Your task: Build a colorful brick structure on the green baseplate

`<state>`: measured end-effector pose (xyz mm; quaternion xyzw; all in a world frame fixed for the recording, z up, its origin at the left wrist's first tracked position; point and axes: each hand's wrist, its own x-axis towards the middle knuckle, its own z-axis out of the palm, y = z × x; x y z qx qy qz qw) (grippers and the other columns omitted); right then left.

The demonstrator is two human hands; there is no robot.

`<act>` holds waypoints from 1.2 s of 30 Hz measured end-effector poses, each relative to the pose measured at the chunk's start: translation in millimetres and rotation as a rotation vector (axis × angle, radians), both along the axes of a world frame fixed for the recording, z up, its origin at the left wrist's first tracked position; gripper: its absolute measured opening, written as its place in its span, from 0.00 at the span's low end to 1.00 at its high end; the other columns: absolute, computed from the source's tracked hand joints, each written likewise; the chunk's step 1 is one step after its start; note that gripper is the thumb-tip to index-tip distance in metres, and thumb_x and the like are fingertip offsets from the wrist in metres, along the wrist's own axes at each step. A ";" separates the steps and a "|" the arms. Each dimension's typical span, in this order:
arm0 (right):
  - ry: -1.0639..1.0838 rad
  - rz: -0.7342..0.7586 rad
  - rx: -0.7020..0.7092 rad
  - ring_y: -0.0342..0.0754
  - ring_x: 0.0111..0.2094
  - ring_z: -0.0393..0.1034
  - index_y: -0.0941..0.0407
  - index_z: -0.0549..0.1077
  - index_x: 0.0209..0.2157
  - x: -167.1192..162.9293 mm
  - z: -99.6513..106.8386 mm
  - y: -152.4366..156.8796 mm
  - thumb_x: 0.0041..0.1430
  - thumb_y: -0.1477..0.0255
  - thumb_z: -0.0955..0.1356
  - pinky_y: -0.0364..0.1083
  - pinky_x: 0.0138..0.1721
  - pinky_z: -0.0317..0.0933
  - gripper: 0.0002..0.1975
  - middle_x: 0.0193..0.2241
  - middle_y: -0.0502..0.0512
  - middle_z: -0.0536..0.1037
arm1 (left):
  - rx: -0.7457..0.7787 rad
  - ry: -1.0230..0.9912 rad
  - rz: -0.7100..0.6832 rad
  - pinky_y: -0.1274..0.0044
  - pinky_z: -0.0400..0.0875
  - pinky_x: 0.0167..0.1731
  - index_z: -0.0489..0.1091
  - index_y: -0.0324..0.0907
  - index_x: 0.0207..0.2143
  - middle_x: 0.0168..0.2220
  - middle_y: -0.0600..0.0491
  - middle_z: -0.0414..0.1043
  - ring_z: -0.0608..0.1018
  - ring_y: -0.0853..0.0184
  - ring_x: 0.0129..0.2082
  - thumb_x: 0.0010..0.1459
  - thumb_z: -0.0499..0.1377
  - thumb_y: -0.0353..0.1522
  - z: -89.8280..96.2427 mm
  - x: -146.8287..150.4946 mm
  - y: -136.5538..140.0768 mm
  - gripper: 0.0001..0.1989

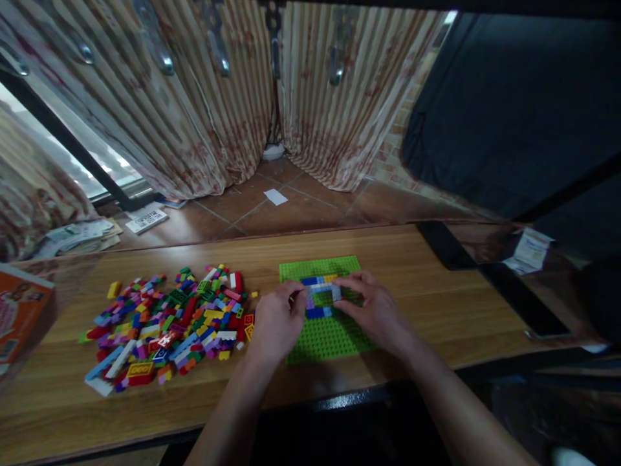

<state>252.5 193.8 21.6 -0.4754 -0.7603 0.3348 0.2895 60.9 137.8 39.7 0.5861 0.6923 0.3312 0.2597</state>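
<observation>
On the wooden table lies a green baseplate with blue, white and yellow bricks set on it in a rough frame shape. A row of blue bricks forms its near side. A long whitish brick spans the space between my hands. My left hand is closed in a pinch at the frame's left side; its fingertips hide whatever is in them. From the right, my right hand pinches a light grey brick between thumb and index finger.
Left of the baseplate spreads a large pile of loose coloured bricks. An orange box stands at the far left. Two dark phone-like slabs lie at the right, near a crumpled packet. Curtains hang behind the table.
</observation>
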 end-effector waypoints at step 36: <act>-0.202 0.022 0.143 0.55 0.54 0.63 0.53 0.80 0.32 -6.8 -8.4 2.9 0.59 0.65 0.67 0.57 0.55 0.57 0.10 0.49 0.60 0.71 | -0.184 0.239 -0.143 0.78 0.58 0.26 0.75 0.46 0.32 0.26 0.54 0.75 0.74 0.68 0.25 0.63 0.49 0.35 -3.0 18.5 1.6 0.15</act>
